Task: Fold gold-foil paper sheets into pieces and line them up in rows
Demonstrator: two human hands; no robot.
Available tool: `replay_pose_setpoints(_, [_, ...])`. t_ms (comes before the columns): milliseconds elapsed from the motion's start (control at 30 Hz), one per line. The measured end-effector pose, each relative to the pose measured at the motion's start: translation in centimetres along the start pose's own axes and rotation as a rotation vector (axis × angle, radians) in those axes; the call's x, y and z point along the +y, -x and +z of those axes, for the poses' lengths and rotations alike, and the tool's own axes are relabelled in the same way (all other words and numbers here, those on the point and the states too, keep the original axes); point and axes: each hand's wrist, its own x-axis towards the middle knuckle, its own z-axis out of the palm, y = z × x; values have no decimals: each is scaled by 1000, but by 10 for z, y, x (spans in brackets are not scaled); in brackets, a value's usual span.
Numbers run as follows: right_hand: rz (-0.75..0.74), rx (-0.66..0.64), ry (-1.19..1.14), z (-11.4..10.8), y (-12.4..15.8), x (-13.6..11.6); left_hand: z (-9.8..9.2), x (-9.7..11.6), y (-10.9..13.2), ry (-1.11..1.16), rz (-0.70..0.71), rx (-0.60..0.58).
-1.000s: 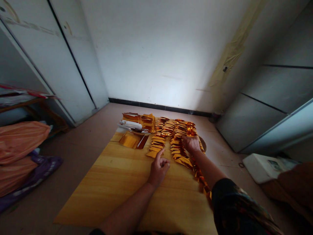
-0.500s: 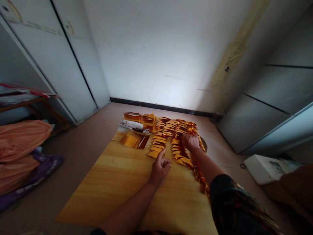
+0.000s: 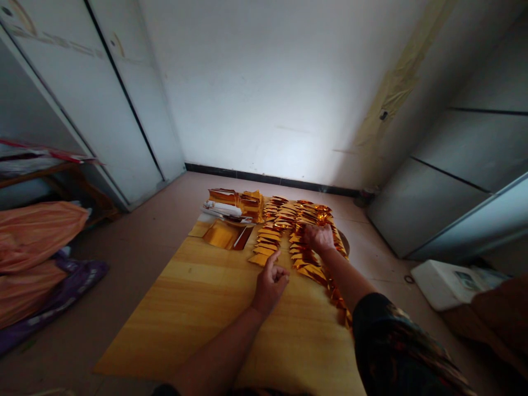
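Observation:
Folded gold foil papers stand packed in rows on a wooden tabletop [image 3: 193, 308], a left row [image 3: 269, 240] and a right row [image 3: 303, 257]. Over the right row, my right hand [image 3: 320, 238] is closed, its fingertips down among the folded papers; part of what they grip is hidden. Just in front of the left row hovers my left hand [image 3: 270, 283], with the index finger stretched out and the others loosely bent, nothing visible in it. Flat gold sheets [image 3: 223, 234] lie left of the rows. More folded papers [image 3: 340, 308] run along the table's right edge.
At the table's back left is a pile of gold paper [image 3: 252, 204] with a white roll [image 3: 223, 209]. A white box [image 3: 445, 283] stands on the right, an orange bag [image 3: 39, 236] on the left. Beyond the table is a white wall [image 3: 256, 99].
My right hand has shifted slightly left over the right row. My left hand and the papers look the same.

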Motion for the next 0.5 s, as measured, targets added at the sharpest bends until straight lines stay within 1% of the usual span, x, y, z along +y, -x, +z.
replay_pose_setpoints(133, [-28, 12, 13, 0, -1, 1, 0, -1, 0, -16, 9, 5])
replay_pose_setpoints(333, [-51, 65, 0, -2, 0, 1, 0, -3, 0, -11, 14, 10])
replay_pose_setpoints(500, [-52, 54, 10, 2, -2, 0, 0, -1, 0, -18, 18, 7])
